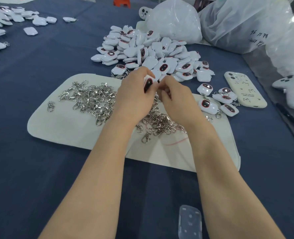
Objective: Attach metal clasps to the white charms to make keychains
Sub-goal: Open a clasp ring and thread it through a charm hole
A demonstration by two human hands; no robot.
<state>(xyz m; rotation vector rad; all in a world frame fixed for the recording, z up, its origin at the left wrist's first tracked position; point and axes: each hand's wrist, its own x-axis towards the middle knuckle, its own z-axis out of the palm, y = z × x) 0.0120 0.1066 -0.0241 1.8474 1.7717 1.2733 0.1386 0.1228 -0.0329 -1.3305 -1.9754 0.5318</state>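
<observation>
My left hand (134, 94) grips a white charm (148, 83) with a dark oval face, held upright above the cream mat (60, 128). My right hand (173, 99) is curled close against it, fingertips pinching at the charm's edge; what it pinches is hidden. Loose metal clasps (91, 99) lie heaped on the mat under and left of my hands. A big pile of white charms (153, 52) sits just beyond my hands. Several charms with clasps attached (218, 102) lie to the right.
A cream phone (244, 88) lies at the right beside the finished charms. Large plastic bags (173, 19) stand behind the pile. More white charms (10, 16) are scattered at the far left. A clear plastic piece (190, 221) lies near the front edge on the blue cloth.
</observation>
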